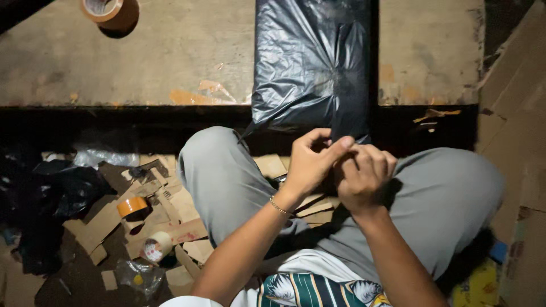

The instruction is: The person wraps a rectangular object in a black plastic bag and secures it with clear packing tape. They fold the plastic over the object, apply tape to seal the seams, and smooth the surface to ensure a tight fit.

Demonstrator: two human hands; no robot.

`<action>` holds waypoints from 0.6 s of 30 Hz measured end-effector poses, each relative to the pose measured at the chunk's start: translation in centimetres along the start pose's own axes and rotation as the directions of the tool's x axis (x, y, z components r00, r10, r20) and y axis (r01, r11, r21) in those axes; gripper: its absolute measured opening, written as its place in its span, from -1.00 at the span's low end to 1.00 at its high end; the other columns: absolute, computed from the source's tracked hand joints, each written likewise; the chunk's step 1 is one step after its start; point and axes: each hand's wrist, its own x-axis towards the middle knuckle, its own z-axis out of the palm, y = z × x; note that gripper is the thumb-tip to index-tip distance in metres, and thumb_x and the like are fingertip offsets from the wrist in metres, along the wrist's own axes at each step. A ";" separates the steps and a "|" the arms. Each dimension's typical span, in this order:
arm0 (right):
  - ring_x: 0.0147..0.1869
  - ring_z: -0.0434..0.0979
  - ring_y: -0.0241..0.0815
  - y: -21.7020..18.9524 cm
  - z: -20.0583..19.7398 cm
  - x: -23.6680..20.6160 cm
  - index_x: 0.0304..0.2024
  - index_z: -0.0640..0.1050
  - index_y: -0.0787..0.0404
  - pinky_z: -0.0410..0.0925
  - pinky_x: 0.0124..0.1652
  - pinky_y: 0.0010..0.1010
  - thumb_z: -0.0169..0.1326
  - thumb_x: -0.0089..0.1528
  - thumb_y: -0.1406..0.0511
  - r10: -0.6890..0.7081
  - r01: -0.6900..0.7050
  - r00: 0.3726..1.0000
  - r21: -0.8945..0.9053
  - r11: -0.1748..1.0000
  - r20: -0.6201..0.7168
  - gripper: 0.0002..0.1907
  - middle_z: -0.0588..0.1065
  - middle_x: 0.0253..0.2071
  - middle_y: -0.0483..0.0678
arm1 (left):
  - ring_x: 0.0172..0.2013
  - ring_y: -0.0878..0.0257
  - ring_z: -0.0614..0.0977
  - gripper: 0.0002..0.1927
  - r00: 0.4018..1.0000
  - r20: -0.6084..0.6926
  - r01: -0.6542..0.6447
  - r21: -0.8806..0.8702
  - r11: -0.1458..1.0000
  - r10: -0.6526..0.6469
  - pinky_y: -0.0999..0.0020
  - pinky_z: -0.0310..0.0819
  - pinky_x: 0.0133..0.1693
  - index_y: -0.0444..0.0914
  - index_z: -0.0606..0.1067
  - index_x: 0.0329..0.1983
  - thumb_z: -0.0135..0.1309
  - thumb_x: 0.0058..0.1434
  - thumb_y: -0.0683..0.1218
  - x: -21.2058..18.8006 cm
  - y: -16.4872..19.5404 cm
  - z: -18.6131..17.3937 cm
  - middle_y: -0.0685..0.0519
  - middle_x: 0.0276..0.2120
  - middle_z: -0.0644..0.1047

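A black plastic-wrapped package (310, 62) lies on the low worn table (170, 57), and its near edge hangs over the table's front. My left hand (310, 162) and my right hand (364, 176) are pressed together just below that edge, above my crossed legs in grey trousers (227, 182). My left thumb and fingers pinch at the bag's bottom corner (344, 136). My right hand's fingers are curled tight against the left hand. What they enclose is hidden. A thin bracelet sits on my left wrist.
A roll of brown tape (102, 8) stands at the table's far left. On the floor to the left lie cardboard scraps (170, 210), an orange tape core (132, 206), a white roll (156, 247) and dark plastic (51, 193). Cardboard sheets (517, 113) lean at the right.
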 end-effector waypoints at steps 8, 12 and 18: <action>-0.01 0.50 -0.02 1.1 -1.7 2.3 -0.21 0.56 0.24 0.36 0.08 -0.12 0.09 0.25 0.37 0.212 -0.174 0.976 0.427 0.887 -0.041 -0.91 0.52 -0.15 -0.02 | -0.42 0.15 0.59 -0.83 0.857 -0.117 -0.310 0.662 0.682 0.503 0.30 0.46 -0.35 -0.31 0.54 -0.32 0.20 0.35 -0.12 -1.1 1.0 0.8 -0.02 -0.41 0.56; 0.15 0.42 -0.03 3.1 0.9 5.2 0.24 0.36 0.35 0.36 0.12 -0.26 0.03 0.48 0.30 0.574 -0.445 0.818 0.667 0.598 0.031 -0.65 0.39 0.18 0.17 | -0.45 -0.01 0.59 -0.83 0.829 -0.010 -0.347 0.776 0.527 0.559 0.18 0.45 -0.40 -0.31 0.49 -0.37 0.18 0.32 -0.15 -0.6 0.9 0.3 -0.07 -0.42 0.53; 0.53 0.25 0.36 2.2 6.1 8.1 0.55 0.04 0.37 0.20 0.42 0.01 0.23 0.41 0.13 0.500 -0.517 0.854 0.338 0.786 0.145 -0.11 0.22 0.47 0.42 | -0.44 -0.02 0.56 -0.82 0.823 0.233 -0.439 0.841 0.318 0.519 0.15 0.43 -0.38 -0.28 0.46 -0.36 0.17 0.35 -0.16 -1.3 1.9 -1.3 -0.07 -0.43 0.49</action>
